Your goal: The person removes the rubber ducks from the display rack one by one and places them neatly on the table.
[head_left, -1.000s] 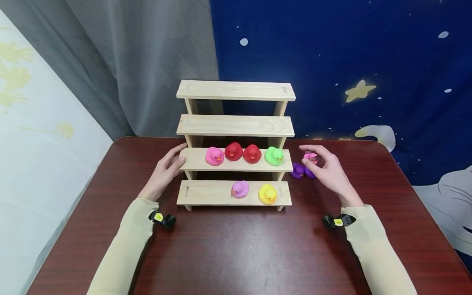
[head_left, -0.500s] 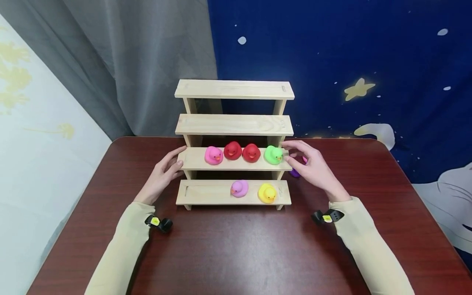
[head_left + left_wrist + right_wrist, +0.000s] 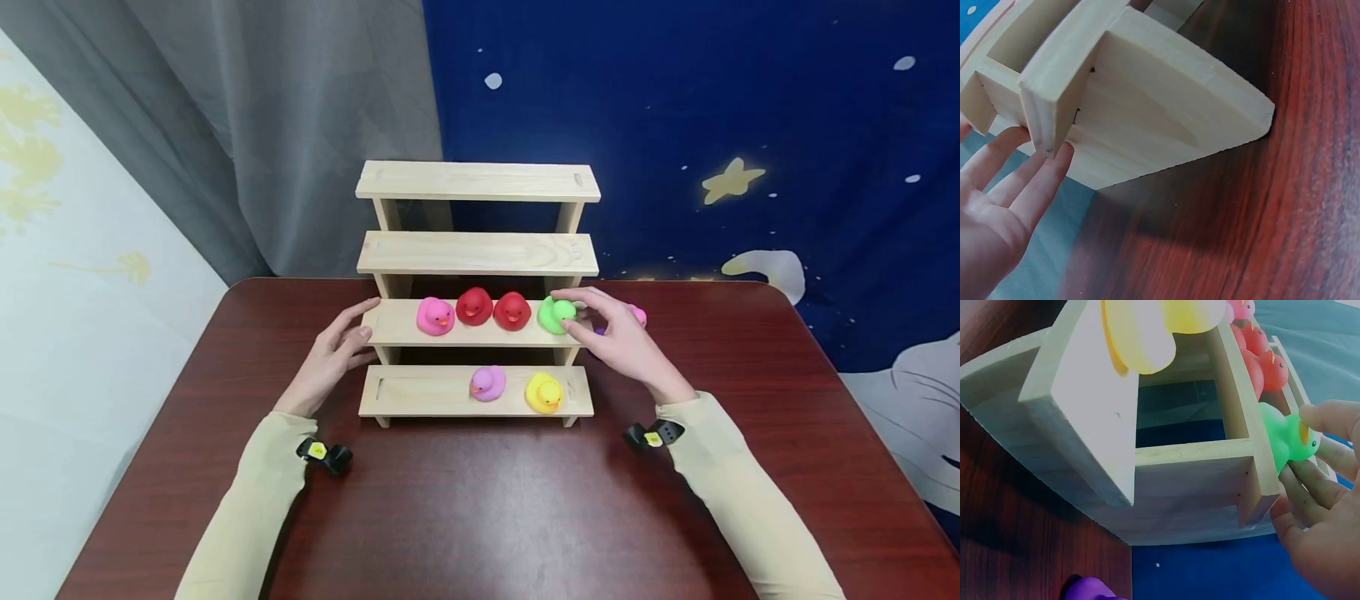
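Note:
A four-step wooden display stand [image 3: 480,256] holds rubber ducks on its two lower steps. My left hand [image 3: 330,358] rests with fairly straight fingers against the left end of the second step from the bottom; the left wrist view shows the fingertips [image 3: 1063,156] at the board's end. My right hand [image 3: 615,337] reaches round the green rubber duck [image 3: 1288,437] at that step's right end, thumb by its beak and fingers behind it. Left of it sit two red ducks [image 3: 512,311] and a pink duck [image 3: 436,317]. A lilac duck [image 3: 487,383] and a yellow duck [image 3: 543,392] sit on the lowest step.
To the right of the stand, partly hidden behind my right hand, are a pink duck [image 3: 638,314] and a purple duck [image 3: 1090,589] on the dark red wooden table [image 3: 480,508]. Grey and blue curtains [image 3: 645,125] hang behind the table.
My right hand has moved left from above the pink and purple ducks beside the stand to the green duck. The left hand has stayed at the stand's left side.

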`<state>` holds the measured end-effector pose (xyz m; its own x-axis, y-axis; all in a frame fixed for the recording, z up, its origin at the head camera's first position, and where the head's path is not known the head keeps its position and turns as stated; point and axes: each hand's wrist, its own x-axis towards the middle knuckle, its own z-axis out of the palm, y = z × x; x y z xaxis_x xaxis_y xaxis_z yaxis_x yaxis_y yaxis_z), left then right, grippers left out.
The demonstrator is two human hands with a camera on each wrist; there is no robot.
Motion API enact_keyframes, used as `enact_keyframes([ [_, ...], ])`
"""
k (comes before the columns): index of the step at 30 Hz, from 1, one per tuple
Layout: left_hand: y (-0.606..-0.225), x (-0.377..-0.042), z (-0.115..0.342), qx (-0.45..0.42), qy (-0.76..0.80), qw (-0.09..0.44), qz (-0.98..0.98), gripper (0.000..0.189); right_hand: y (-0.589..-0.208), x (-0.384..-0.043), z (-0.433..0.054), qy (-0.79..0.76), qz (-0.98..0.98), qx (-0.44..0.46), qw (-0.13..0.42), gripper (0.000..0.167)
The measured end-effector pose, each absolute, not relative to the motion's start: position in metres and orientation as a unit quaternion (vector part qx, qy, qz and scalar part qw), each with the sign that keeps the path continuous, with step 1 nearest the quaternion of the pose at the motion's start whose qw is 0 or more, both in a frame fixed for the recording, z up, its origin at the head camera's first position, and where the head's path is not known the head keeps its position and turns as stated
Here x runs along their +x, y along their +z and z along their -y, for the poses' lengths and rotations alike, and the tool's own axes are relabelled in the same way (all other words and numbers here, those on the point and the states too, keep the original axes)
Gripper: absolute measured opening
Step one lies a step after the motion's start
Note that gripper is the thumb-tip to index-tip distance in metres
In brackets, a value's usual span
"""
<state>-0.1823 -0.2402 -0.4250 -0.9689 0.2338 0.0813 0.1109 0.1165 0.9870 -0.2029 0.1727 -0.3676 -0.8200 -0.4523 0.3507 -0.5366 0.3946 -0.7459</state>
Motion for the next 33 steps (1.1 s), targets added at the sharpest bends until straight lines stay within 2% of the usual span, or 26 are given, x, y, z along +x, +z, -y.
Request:
enact_keyframes([
  [17, -0.428, -0.182, 0.238, 0.116, 0.657, 0.032, -0.745, 0.05, -0.372, -0.202, -0.185, 0.462, 0.834, 0.287, 0.094, 0.038],
  [26, -0.428, -0.182, 0.239, 0.114, 0.66, 0.031, -0.742, 0.049, -0.339, -0.18, -0.189, 0.453, 0.845, 0.264, 0.109, 0.035],
  [33, -0.428, -0.181, 0.237, 0.114, 0.66, 0.034, -0.741, 0.05, -0.339, -0.175, -0.206, 0.451, 0.851, 0.242, 0.116, 0.034],
])
